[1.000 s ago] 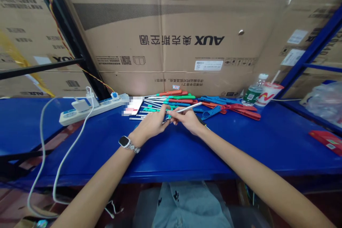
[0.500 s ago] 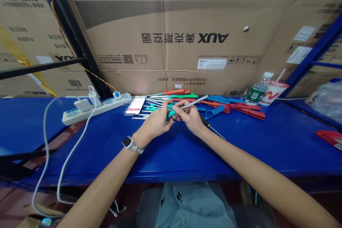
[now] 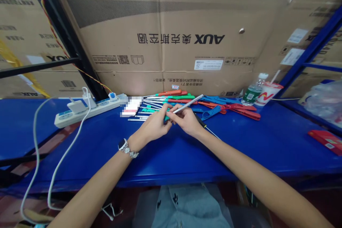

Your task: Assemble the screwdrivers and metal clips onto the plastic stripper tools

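Note:
Both hands are closed around one silver rod with a green end (image 3: 189,103), above the blue table. My left hand (image 3: 156,123) pinches the green end, which is mostly covered by fingers. My right hand (image 3: 188,120) grips the silver shaft near its lower part; the shaft tilts up to the right. Just behind the hands lie several similar silver rods with green parts (image 3: 148,110) and several orange and green handles (image 3: 184,97). Beside my right hand, partly under it, is a screwdriver (image 3: 212,132) with a black and yellow handle.
Blue and red plastic pieces (image 3: 242,109) lie right of the hands. A water bottle (image 3: 251,92) and a paper cup (image 3: 268,94) stand behind them. At left is a white power strip (image 3: 103,109) with cables; a red box (image 3: 324,140) lies far right. Cardboard (image 3: 181,10) backs the table.
The whole view has shifted slightly, so things appear a little further left. Both hands stay on the rod, and less of its green end shows between the fingers.

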A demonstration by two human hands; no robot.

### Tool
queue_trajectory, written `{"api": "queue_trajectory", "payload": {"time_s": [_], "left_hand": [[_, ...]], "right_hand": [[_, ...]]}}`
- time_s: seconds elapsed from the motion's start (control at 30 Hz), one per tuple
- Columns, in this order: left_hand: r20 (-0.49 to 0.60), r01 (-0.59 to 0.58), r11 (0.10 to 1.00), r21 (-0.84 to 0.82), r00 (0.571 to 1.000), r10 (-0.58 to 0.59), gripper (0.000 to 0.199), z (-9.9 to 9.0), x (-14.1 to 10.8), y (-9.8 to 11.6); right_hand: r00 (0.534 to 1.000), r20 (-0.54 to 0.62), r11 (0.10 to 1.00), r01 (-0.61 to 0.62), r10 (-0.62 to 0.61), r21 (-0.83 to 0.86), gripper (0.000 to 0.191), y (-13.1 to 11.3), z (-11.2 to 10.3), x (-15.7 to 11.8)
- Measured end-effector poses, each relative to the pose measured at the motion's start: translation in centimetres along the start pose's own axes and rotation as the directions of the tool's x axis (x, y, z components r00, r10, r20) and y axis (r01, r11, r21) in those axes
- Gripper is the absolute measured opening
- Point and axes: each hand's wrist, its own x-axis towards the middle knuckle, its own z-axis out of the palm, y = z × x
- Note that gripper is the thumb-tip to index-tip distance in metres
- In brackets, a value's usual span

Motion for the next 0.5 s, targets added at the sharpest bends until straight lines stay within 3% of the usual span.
{"api": "queue_trajectory", "payload": {"time_s": [0.1,0.17,0.27,0.3,0.37,0.43,0.5], "left_hand": [[-0.127,-0.053,0.980,-0.191,0.991,0.029,0.027,-0.3,1.1,0.7],[-0.168,-0.031,0.917,-0.399,0.985,-0.040,0.018,-0.3,2.3,1.7],[-0.090,0.089,0.647,-0.757,0.967,-0.239,0.035,0.3,4.3,3.1],[-0.109,0.073,0.559,-0.826,0.952,-0.287,0.040,0.5,4.9,3.4],[-0.111,0.062,0.454,-0.889,0.932,-0.344,0.044,0.8,5.9,3.5],[-0.084,0.099,0.437,-0.894,0.921,-0.381,0.043,0.8,6.5,3.0],[-0.069,0.136,0.432,-0.891,0.902,-0.426,0.039,0.8,6.7,2.2]], "right_hand": [[0.995,-0.082,0.997,0.053,-0.048,0.056,0.035,-0.6,-0.9,-0.5],[0.991,-0.121,0.996,0.066,-0.059,0.053,0.034,-0.7,-1.3,-1.1],[1.000,-0.024,0.996,0.000,-0.002,-0.086,0.032,-0.2,-1.2,-2.1],[0.999,0.023,0.993,-0.020,0.022,-0.115,0.033,0.0,-0.9,-2.4],[0.989,0.075,0.987,-0.116,0.125,-0.113,0.032,0.4,-0.5,-2.8],[0.981,0.054,0.974,-0.178,0.187,-0.143,0.029,0.6,-0.3,-2.9],[0.988,-0.008,0.958,-0.150,0.153,-0.243,0.025,0.6,-0.5,-2.8]]}}
